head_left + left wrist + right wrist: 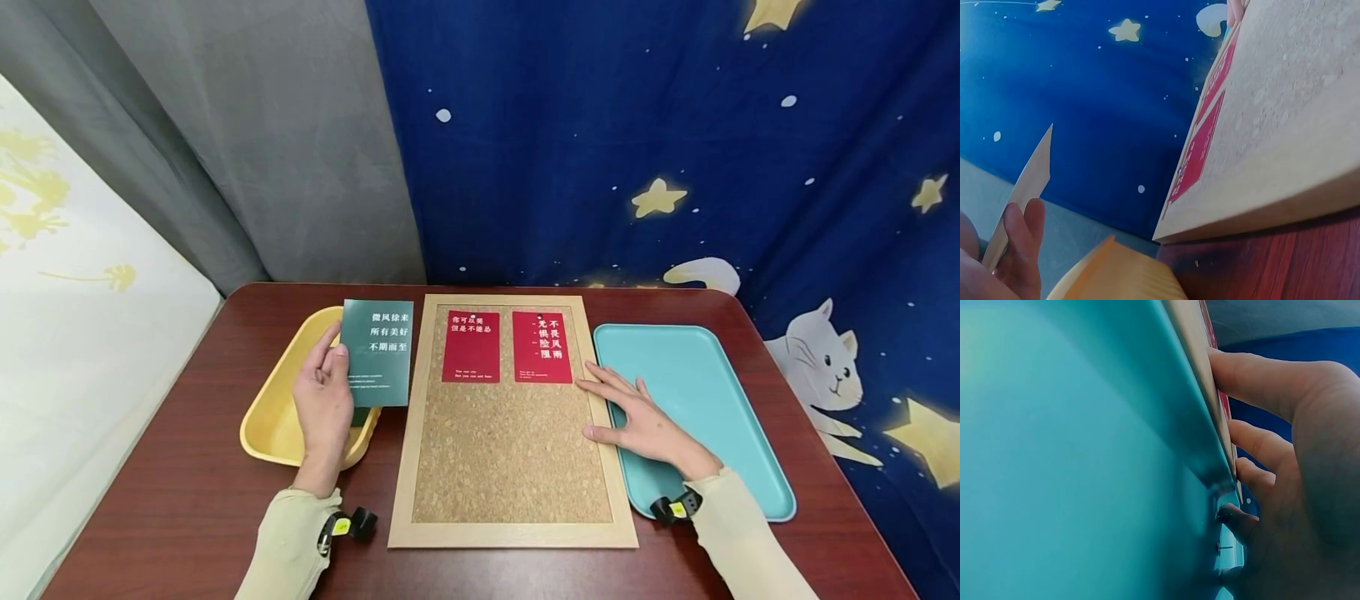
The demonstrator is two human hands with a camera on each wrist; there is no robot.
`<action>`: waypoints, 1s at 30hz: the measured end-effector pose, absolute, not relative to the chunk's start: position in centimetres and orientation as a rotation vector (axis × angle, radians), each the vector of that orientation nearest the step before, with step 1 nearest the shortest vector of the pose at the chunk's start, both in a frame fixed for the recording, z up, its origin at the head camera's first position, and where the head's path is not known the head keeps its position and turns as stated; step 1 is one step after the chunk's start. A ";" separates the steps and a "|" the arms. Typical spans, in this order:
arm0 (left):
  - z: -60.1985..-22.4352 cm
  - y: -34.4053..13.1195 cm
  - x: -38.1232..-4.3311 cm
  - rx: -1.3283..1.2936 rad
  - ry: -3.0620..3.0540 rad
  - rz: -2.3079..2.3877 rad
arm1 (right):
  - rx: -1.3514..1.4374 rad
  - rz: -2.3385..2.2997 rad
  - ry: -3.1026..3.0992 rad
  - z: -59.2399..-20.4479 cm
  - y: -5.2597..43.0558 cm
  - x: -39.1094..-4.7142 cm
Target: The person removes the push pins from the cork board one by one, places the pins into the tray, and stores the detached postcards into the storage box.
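My left hand (322, 408) pinches a dark green card (378, 358) with white writing, upright above the right side of the yellow basket (258, 425). In the left wrist view, the card's pale back (1034, 172) shows between thumb and fingers. My right hand (648, 425) rests with spread fingers on the right wooden edge of the corkboard (510, 467), partly over the blue tray (697, 392). Two red cards hang side by side near the board's top: a left card (471, 354) and a right card (542, 367), each with a small pin at its top.
In the right wrist view, a small thin pin (1219, 548) shows near the tray's far end. Another dark green piece (361, 416) shows in the basket. The brown table (187, 467) ends at a grey curtain (300, 167) and a blue starry curtain (555, 150).
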State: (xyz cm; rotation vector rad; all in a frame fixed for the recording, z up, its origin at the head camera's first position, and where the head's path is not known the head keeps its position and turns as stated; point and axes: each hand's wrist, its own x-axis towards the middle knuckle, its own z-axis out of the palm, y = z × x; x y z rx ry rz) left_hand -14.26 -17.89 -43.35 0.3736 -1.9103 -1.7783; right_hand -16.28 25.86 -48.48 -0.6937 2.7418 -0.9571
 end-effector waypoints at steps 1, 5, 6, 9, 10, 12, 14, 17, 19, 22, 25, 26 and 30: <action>-43.4 -18.0 -14.2 0.380 -1.910 -1.782 | -0.692 -0.960 2.738 -48.5 25.9 -16.3; -43.5 -18.4 -14.2 0.400 -1.903 -1.785 | -0.691 -0.975 2.730 -48.5 25.9 -16.3; -43.5 -18.5 -14.2 0.406 -1.897 -1.786 | -0.693 -0.978 2.730 -48.5 25.9 -16.3; -43.5 -18.8 -14.2 0.419 -1.886 -1.784 | -0.697 -0.980 2.732 -48.5 26.0 -16.3; -43.5 -18.8 -14.2 0.427 -1.887 -1.778 | -0.693 -0.982 2.733 -48.5 26.0 -16.3; -43.6 -19.0 -14.1 0.448 -1.894 -1.757 | -0.691 -0.980 2.734 -48.5 26.0 -16.3; -43.7 -19.2 -14.0 0.469 -1.908 -1.725 | -0.692 -0.974 2.735 -48.5 25.9 -16.3; -43.8 -19.6 -13.9 0.486 -1.910 -1.706 | -0.702 -0.975 2.732 -48.5 25.9 -16.2; -43.9 -19.8 -13.9 0.477 -1.897 -1.723 | -0.706 -0.976 2.730 -48.6 25.9 -16.2; -43.8 -20.1 -13.9 0.456 -1.860 -1.790 | -0.700 -0.975 2.730 -48.7 25.9 -16.3; -43.8 -20.4 -14.0 0.457 -1.847 -1.840 | -0.697 -0.969 2.732 -48.7 25.9 -16.4; -43.8 -20.5 -14.0 0.461 -1.848 -1.843 | -0.695 -0.966 2.731 -48.7 25.9 -16.4; -43.8 -20.9 -13.9 0.479 -1.852 -1.849 | -0.692 -0.967 2.727 -48.6 25.9 -16.4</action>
